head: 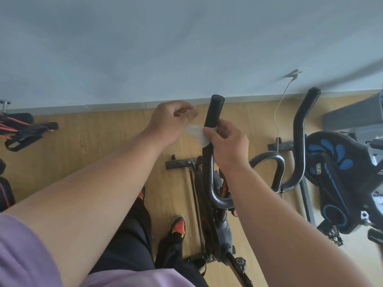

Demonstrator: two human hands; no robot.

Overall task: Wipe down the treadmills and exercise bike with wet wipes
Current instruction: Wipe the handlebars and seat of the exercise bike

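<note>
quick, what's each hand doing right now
Left hand: curled, pinching the wet wipe.
Right hand: pinching the same wipe against the bike handlebar.

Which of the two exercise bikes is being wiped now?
The black and red bike directly in front of the person. The right hand holds a wet wipe against its handlebar grip. The blue-patterned bike stands untouched to the right.

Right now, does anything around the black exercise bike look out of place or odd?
A thin white cable hangs loose from a wall fitting to the wooden floor behind the bike's black handlebar. The fitting appears tilted, though blurred. Nothing else stands out.
</note>
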